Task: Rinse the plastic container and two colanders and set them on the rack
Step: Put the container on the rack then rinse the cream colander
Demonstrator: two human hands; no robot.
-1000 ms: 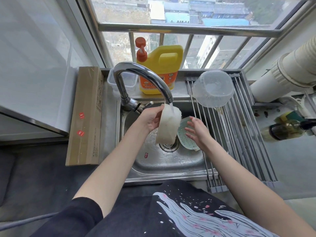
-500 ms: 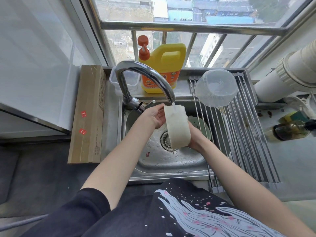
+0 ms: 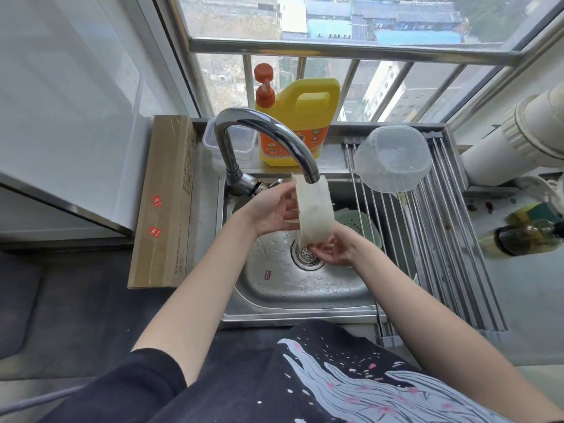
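1. A white colander (image 3: pixel 314 215) is held on edge under the spout of the chrome faucet (image 3: pixel 268 138), above the steel sink (image 3: pixel 305 288), with its rim side facing left.
2. The left hand (image 3: pixel 274 212) grasps the white colander at its left rim, fingers curled over the edge and the thumb near the top.
3. The right hand (image 3: pixel 332 251) supports the same colander from below; its fingers curl up around the lower edge, above the drain strainer (image 3: pixel 305 254).
4. A green colander (image 3: pixel 360 224) lies in the right part of the sink, behind the white one and the right wrist, partly hidden by them.
5. The clear plastic container (image 3: pixel 393 160) sits upside down at the far end of the roll-up rack (image 3: pixel 442 239), which spans the right side of the sink.
6. A yellow detergent jug (image 3: pixel 305 117) with an orange pump stands on the ledge behind the faucet; a small clear box (image 3: pixel 213 141) stands just to its left.
7. A long cardboard box (image 3: pixel 164 206) lies on the desk left of the sink.
8. A dark bottle (image 3: pixel 518 239) lies to the right of the rack, near a large white pipe (image 3: pixel 518 138).
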